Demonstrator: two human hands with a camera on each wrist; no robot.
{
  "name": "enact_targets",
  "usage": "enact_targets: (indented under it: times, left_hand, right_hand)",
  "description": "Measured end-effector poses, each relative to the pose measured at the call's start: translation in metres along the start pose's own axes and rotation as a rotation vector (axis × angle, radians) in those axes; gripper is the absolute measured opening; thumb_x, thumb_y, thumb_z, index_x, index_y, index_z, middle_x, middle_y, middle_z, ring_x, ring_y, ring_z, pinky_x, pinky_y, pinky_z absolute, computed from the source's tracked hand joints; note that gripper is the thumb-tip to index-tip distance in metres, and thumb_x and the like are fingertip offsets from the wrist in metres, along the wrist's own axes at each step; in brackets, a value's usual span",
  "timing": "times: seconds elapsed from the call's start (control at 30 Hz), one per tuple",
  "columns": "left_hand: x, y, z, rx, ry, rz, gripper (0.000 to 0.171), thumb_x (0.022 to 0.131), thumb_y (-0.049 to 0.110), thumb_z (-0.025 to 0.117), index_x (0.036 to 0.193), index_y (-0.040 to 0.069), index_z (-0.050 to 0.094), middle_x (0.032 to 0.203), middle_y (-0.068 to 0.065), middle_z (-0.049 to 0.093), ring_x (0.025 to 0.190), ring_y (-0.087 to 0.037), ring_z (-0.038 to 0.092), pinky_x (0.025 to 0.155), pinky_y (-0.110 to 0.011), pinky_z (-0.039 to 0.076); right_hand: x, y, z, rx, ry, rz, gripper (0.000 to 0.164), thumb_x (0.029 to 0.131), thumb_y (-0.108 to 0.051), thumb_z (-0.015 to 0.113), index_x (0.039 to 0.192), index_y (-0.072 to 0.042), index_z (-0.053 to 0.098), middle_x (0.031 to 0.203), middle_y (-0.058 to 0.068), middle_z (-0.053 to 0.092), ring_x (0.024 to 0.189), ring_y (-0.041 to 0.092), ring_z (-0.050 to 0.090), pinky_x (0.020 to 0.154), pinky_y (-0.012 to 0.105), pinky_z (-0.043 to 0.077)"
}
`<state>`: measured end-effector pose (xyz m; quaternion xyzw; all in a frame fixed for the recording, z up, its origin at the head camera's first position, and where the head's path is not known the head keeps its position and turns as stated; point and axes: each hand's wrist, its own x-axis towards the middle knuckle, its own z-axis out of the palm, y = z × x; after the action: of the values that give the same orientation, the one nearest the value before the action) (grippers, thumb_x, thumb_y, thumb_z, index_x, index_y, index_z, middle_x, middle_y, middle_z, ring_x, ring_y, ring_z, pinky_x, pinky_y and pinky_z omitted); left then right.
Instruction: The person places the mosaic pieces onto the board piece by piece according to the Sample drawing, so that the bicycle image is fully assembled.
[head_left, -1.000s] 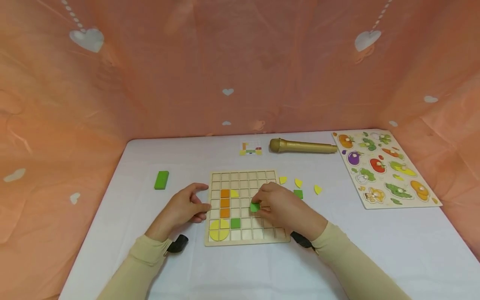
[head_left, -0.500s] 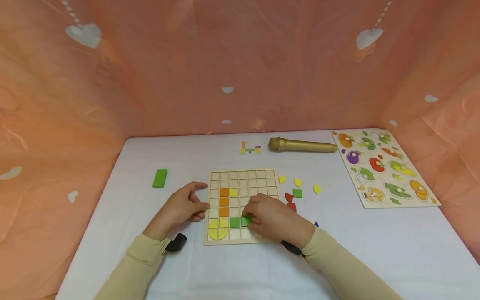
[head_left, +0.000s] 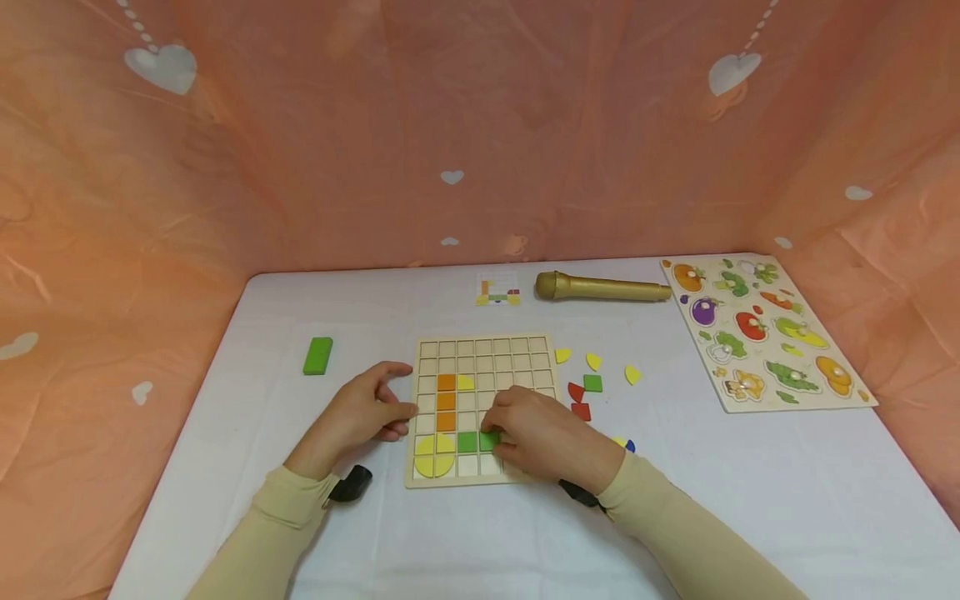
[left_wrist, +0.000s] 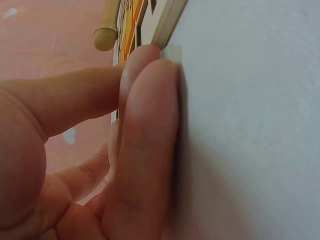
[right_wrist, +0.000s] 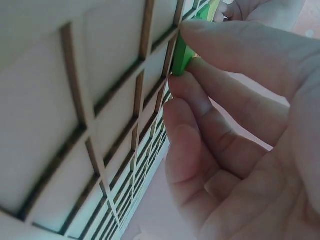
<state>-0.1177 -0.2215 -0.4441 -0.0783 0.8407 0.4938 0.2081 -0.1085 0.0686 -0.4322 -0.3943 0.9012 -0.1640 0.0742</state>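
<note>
In the head view my right hand (head_left: pixel 543 433) pinches a green square tile (head_left: pixel 489 441) at a cell of the wooden grid board (head_left: pixel 483 364), right beside another green tile (head_left: pixel 467 442). The right wrist view shows the pinched green tile (right_wrist: pixel 182 56) tilted at the grid bars, between thumb and fingers. My left hand (head_left: pixel 363 408) rests at the board's left edge, thumb and index finger spread along it. Three orange squares (head_left: pixel 446 402) stand in a column, with a yellow quarter piece (head_left: pixel 466 382) beside the top one. Yellow quarters (head_left: pixel 434 456) form a circle at lower left.
Right of the board lie loose yellow quarters (head_left: pixel 593 362), a green square (head_left: pixel 592 383), red pieces (head_left: pixel 581 412) and a blue piece (head_left: pixel 629 446). Behind are a pattern card (head_left: pixel 498 289), a gold microphone (head_left: pixel 603 287) and a vegetable puzzle (head_left: pixel 768 333). A green block (head_left: pixel 318 356) lies left.
My right hand has moved down and left over the board, bringing the green tile from above the grid to the cell beside the other green tile. The left hand stays at the edge.
</note>
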Motion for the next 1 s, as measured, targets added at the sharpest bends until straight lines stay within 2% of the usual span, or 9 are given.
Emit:
enact_targets:
  times: [0.17, 0.73, 1.0]
  left_hand:
    - [0.000, 0.000, 0.000, -0.002, 0.001, 0.000, 0.069, 0.096, 0.013, 0.083, 0.156, 0.015, 0.050, 0.098, -0.014, 0.063, 0.070, -0.018, 0.074, 0.067, -0.029, 0.067]
    - [-0.001, 0.001, 0.000, 0.007, 0.002, -0.001, 0.069, 0.096, 0.014, 0.083, 0.156, 0.015, 0.050, 0.097, -0.014, 0.063, 0.071, -0.018, 0.074, 0.067, -0.029, 0.067]
    - [0.000, 0.000, 0.000, 0.001, -0.004, 0.001, 0.069, 0.096, 0.013, 0.083, 0.157, 0.014, 0.050, 0.097, -0.014, 0.063, 0.072, -0.019, 0.074, 0.068, -0.029, 0.067]
  right_hand:
    - [0.001, 0.000, 0.000, 0.007, -0.022, 0.019, 0.020, 0.096, -0.012, 0.079, 0.114, -0.016, 0.083, 0.110, -0.005, 0.074, 0.108, 0.015, 0.065, 0.097, 0.031, 0.061]
    - [-0.001, 0.002, -0.002, 0.019, -0.005, 0.018, 0.017, 0.096, -0.015, 0.079, 0.112, -0.016, 0.083, 0.106, -0.005, 0.073, 0.105, 0.015, 0.065, 0.091, 0.030, 0.060]
    - [-0.015, 0.029, -0.019, 0.068, 0.081, 0.118, 0.016, 0.097, -0.014, 0.077, 0.111, -0.011, 0.082, 0.105, -0.002, 0.073, 0.103, 0.016, 0.066, 0.090, 0.033, 0.060]
